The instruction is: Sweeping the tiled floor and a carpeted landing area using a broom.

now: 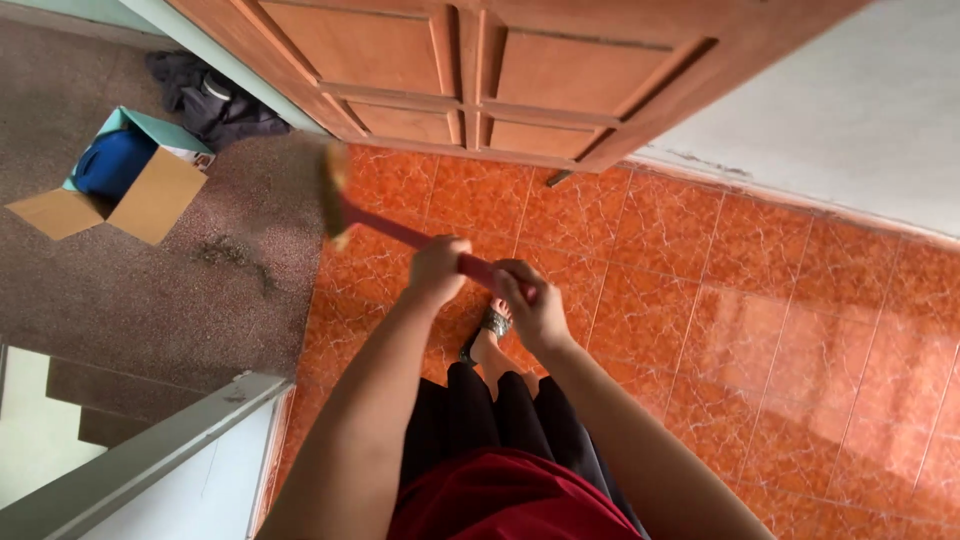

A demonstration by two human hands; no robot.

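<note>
Both my hands grip the red handle of a broom (400, 232). My left hand (437, 270) holds it higher up toward the head, and my right hand (530, 300) holds the end nearest me. The broom's straw-coloured head (333, 190) is blurred and lies at the edge where the orange tiled floor (700, 300) meets the speckled brown landing (200, 290). A small patch of dark dirt (232, 255) lies on the landing left of the broom head. My sandalled foot (490, 335) shows below the hands.
An open wooden door (480, 80) stands just beyond the broom. An open cardboard box (120, 185) with a blue item lies on the landing, with dark shoes (215, 100) behind it. Stairs (60, 420) and a grey railing (150, 450) descend at lower left.
</note>
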